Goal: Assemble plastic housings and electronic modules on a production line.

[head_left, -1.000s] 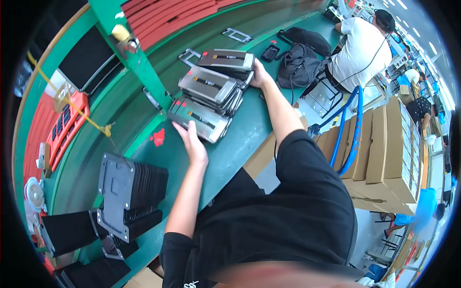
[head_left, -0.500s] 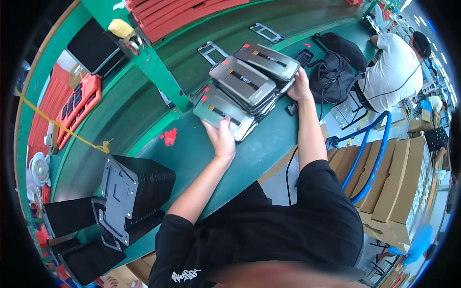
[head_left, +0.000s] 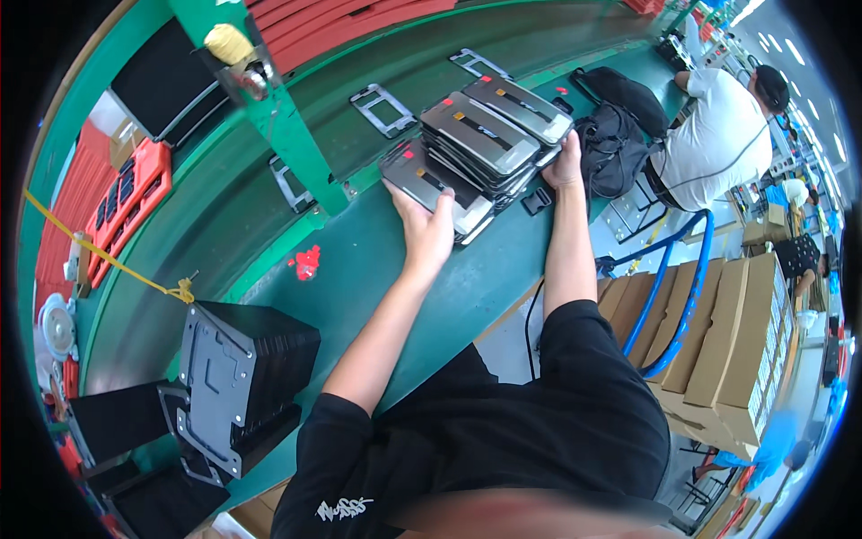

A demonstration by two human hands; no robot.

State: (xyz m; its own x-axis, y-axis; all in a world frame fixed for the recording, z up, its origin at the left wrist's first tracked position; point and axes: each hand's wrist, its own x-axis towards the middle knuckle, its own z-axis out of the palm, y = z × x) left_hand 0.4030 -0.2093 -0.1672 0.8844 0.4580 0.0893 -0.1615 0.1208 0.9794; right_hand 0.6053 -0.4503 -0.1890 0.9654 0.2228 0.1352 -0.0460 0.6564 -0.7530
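Three piles of flat grey display panels (head_left: 480, 135), phone-sized with dark strips and red corner tabs, sit side by side over the green bench. My left hand (head_left: 427, 229) grips the near-left pile at its near end, thumb on top. At the far right end, my right hand (head_left: 564, 163) presses its fingers round the edge of the right pile. The middle pile rises above the left one and partly covers it. Whether the piles rest on the bench or are lifted, I cannot tell.
Metal frames (head_left: 383, 110) lie beyond the panels, past a green post (head_left: 292, 139). Red scraps (head_left: 306, 262) lie on the bench. Black plates (head_left: 256, 359) stand stacked at left. Black bags (head_left: 620, 148), a seated person (head_left: 718, 135) and cardboard boxes (head_left: 718, 332) are at right.
Both hands have shifted the panel piles a little away and to the right over the bench. The whole view has drifted slightly left.
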